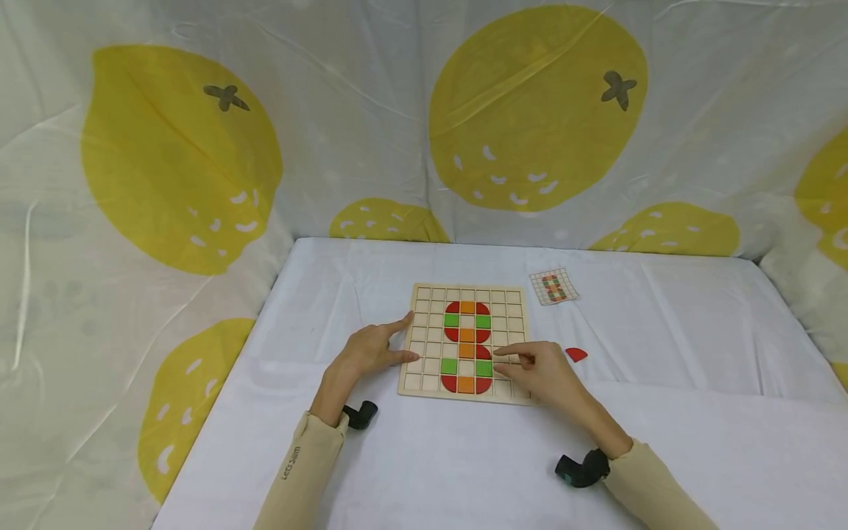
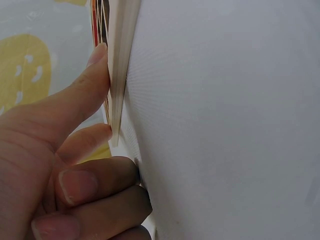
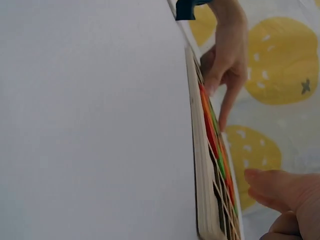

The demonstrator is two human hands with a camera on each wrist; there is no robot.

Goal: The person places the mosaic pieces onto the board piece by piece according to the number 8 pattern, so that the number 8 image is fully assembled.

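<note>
A square wooden grid board point(image 1: 424, 294) lies on the white cloth, with red, orange and green pieces in its middle columns. My left hand point(image 1: 374, 346) rests at the board's left edge, thumb and index finger spread against it; the left wrist view shows the other fingers curled under. My right hand point(image 1: 546, 372) reaches over the board's right side. Its index fingertip and thumb stand apart beside a red rounded piece point(image 1: 483, 352) and a green square point(image 1: 483, 369). Nothing shows between those fingertips. One red quarter-circle piece point(image 1: 576, 355) lies loose on the cloth right of the board.
A small pattern card point(image 1: 553, 286) with a printed red, orange and green grid lies beyond the board's upper right corner. Lemon-print cloth point(image 1: 358, 132) hangs behind and left of the table. Black wrist devices point(image 1: 581, 470) sit on both forearms.
</note>
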